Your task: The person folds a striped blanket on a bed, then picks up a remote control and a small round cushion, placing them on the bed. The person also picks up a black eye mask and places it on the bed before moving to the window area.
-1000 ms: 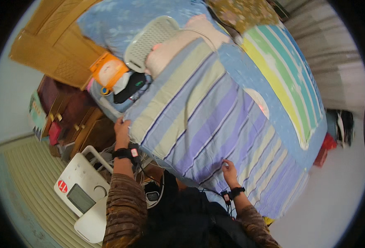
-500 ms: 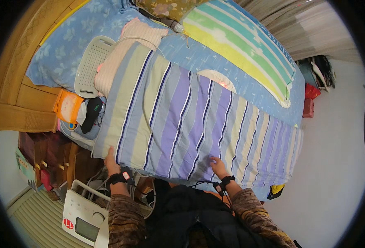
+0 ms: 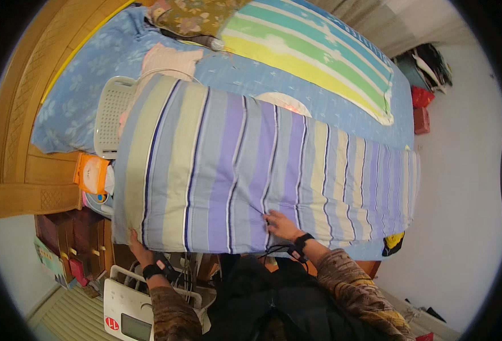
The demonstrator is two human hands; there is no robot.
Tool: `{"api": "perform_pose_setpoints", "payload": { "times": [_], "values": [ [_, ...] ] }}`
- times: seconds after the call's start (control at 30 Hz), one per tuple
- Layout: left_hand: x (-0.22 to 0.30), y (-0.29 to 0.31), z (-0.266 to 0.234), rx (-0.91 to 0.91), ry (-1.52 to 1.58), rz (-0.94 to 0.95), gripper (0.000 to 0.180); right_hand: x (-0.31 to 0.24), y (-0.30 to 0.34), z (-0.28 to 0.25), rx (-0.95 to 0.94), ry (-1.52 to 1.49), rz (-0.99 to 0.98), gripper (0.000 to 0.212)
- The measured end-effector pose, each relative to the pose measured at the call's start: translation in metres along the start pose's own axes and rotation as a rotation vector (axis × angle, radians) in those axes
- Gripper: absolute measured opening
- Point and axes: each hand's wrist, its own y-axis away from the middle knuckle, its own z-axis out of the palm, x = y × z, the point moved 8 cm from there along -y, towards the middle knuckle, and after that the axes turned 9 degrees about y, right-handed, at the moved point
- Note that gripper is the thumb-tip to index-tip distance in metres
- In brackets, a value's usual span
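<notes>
A striped sheet [image 3: 251, 176] in bands of purple, blue, pale green and cream lies spread across the near side of the bed, its long edge running along the mattress border closest to the person. The left hand [image 3: 138, 245] sits at the sheet's near left corner, just under the hem; its fingers seem curled on the cloth edge, though the fold hides them and the grip cannot be told for sure. The right hand [image 3: 282, 224] lies flat on top of the sheet near the middle of the near edge, fingers spread and pressed to the fabric, holding nothing. Both wrists carry dark bands, and both sleeves are brown and patterned.

Beyond the striped sheet the blue bedcover [image 3: 330, 108] shows, and on its far side lies a quilt [image 3: 313, 54] striped in green, yellow and turquoise. A white perforated basket [image 3: 110, 113] rests partly under the sheet's far left corner, with a pink cloth [image 3: 165, 59] just beside it and a flowered cushion [image 3: 191, 14] near the wooden headboard [image 3: 29, 96]. Left of the bed an orange packet [image 3: 92, 173] lies on a dark wooden cabinet [image 3: 72, 236]. A white appliance [image 3: 127, 310] with a small screen stands on the floor by the person's left forearm. Red boxes [image 3: 421, 108] stand by the bed's far end
</notes>
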Motion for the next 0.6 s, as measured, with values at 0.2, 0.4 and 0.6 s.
{"api": "perform_pose_setpoints", "payload": {
  "times": [0.2,0.4,0.6],
  "values": [
    [-0.059,-0.06,-0.067,-0.02,-0.139,-0.152,0.06,-0.034,0.025,0.072,-0.405,-0.08,-0.132,0.038],
    [-0.041,-0.038,-0.036,-0.207,-0.056,-0.206,0.058,0.079,0.064,-0.007,0.581,0.077,0.36,0.041],
    [-0.019,0.057,0.041,-0.339,-0.06,-0.008,0.06,0.167,0.111,0.077,-0.061,-0.014,0.447,0.047]
  ]
}}
